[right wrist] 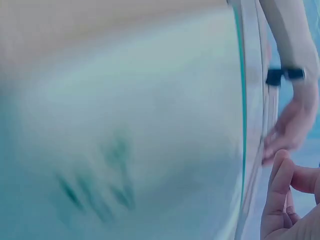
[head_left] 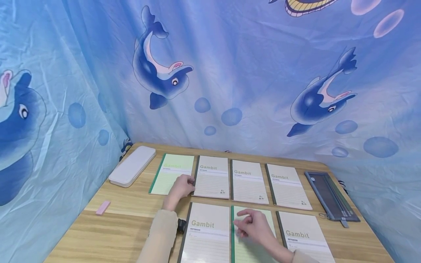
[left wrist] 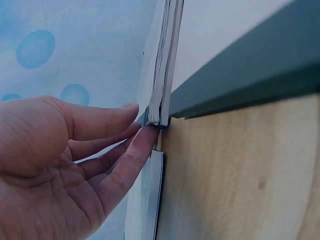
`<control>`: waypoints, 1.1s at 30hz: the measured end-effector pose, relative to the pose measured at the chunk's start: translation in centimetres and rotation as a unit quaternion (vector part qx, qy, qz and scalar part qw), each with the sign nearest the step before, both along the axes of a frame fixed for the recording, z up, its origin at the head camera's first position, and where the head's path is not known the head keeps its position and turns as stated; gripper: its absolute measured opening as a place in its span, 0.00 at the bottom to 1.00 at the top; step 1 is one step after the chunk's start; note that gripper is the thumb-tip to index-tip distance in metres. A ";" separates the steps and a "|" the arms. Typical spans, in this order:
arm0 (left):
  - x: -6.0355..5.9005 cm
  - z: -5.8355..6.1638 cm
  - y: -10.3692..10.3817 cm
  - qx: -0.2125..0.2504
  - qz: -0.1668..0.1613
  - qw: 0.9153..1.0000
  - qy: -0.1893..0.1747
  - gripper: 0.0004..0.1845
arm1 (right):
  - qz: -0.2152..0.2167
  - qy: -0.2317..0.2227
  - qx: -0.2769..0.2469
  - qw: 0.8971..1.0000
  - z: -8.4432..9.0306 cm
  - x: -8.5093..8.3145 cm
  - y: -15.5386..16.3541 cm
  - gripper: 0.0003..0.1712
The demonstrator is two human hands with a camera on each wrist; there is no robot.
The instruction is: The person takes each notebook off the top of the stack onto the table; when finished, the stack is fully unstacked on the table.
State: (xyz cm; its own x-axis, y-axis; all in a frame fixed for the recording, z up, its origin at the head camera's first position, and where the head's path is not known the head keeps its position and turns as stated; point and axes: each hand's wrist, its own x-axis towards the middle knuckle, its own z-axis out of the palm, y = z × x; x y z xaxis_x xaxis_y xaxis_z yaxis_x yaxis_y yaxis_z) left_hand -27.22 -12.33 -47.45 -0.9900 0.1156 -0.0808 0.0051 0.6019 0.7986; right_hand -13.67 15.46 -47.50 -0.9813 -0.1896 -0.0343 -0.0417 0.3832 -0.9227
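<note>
My left hand [head_left: 181, 187] is at the lower left corner of a grey-white Gambit notebook [head_left: 212, 175] with a dark spine, second from the left in the back row. In the left wrist view its fingertips [left wrist: 145, 135] touch the spine's end, fingers fairly straight, thumb beside the corner. A pale green notebook [head_left: 172, 166] with a green spine lies partly under that hand. Over another green notebook [head_left: 251, 248] in the front row hovers my right hand [head_left: 254, 226], fingers loosely bent and holding nothing. The right wrist view shows this notebook's cover [right wrist: 150, 100] blurred and close.
Dark-spined notebooks flank the front green one, left [head_left: 207, 237] and right [head_left: 306, 237]. Two more [head_left: 250, 182] [head_left: 287, 186] continue the back row. A white case [head_left: 133, 166] and a pink eraser [head_left: 103, 207] lie left; a dark mesh pouch [head_left: 330, 197] lies right. Dolphin-print curtains surround the table.
</note>
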 end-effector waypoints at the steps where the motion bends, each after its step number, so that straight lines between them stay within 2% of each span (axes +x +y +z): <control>1: 0.0 0.0 0.0 0.000 0.000 1.000 0.000 0.21 | -0.010 0.002 0.002 1.000 0.2 -0.6 0.1 0.22; 7: -0.1 -0.1 0.0 -0.004 0.002 1.000 0.000 0.22 | -0.058 0.004 0.027 0.998 0.8 -4.0 0.5 0.22; 14: -0.1 0.0 0.1 -0.007 -0.001 1.000 0.010 0.21 | -0.081 0.022 0.077 0.994 0.3 -7.8 0.1 0.21; 17: -0.1 0.1 0.1 -0.006 0.000 1.000 0.008 0.22 | -0.081 0.022 0.077 0.994 0.2 -9.4 -0.3 0.21; 23: -0.1 0.0 0.1 -0.008 0.001 1.000 0.002 0.22 | -0.062 0.035 0.121 0.990 -0.2 -12.4 -0.9 0.24; 33: -0.2 -0.2 0.1 -0.009 0.002 1.000 0.000 0.21 | -0.048 0.018 0.122 0.991 -1.1 -15.1 -1.5 0.28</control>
